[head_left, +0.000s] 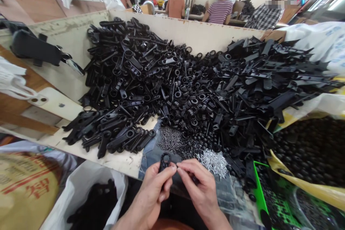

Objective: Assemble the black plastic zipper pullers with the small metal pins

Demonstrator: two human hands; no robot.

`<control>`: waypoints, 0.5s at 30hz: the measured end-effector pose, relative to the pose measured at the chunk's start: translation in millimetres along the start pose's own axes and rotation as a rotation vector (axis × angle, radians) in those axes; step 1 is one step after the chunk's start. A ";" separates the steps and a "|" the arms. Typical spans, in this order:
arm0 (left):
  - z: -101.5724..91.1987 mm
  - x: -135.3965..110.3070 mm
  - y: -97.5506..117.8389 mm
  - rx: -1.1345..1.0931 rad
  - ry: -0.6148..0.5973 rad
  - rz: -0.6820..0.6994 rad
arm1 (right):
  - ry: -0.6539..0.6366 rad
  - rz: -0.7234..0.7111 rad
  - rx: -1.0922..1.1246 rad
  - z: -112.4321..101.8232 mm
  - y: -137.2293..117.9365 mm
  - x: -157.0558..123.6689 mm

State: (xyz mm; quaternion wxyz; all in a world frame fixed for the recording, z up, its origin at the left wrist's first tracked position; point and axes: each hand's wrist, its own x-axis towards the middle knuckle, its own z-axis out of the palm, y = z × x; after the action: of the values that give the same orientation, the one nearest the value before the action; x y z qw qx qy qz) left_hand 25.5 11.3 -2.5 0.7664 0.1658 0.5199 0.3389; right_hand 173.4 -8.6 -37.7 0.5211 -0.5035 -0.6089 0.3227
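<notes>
My left hand (pixel 155 185) is closed around a black plastic part with a ring-shaped end (pixel 165 158), which points up past the thumb. Thumb and forefinger of my right hand (pixel 199 185) are pinched together beside the left thumb; what sits between the tips is too small to make out. Something dark shows under the right hand's curled fingers. Just beyond both hands lie a pile of small dark grey metal pieces (pixel 170 138) and a pile of silver pins or screws (pixel 214 163). Similar black ring-ended parts (pixel 129 134) are stacked to the left.
A large heap of black plastic parts (pixel 185 90) fills the walled table (pixel 207 37). At lower left stands a white sack (pixel 72 183); a green tray (pixel 260 194) and an open bag of black balls (pixel 309 147) are at right. A phone (pixel 60 104) lies left. Several people work behind.
</notes>
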 end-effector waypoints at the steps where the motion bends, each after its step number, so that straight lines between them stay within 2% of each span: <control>1: 0.3 -0.3 -0.9 -0.049 -0.007 -0.035 | -0.010 -0.034 -0.033 -2.1 -0.1 -0.4; 5: 0.6 -2.1 -5.1 -0.174 -0.009 -0.161 | -0.052 -0.098 -0.133 -9.4 0.7 -1.3; 9: -0.3 -6.0 -4.3 -0.137 -0.013 -0.173 | -0.111 -0.125 -0.150 -15.4 1.5 -0.5; 12: -2.4 -11.4 -0.7 -0.097 -0.031 -0.177 | -0.098 -0.043 -0.124 -19.4 2.1 -0.8; 15: -6.7 -16.8 0.7 0.022 -0.106 -0.152 | -0.054 0.044 -0.078 -22.7 2.2 -1.5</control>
State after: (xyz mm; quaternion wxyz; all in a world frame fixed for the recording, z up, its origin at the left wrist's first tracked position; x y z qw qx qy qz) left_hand 15.3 -0.5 6.8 0.8143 0.1521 0.4936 0.2648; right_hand 195.7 -12.3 -34.6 0.4772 -0.5280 -0.6235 0.3235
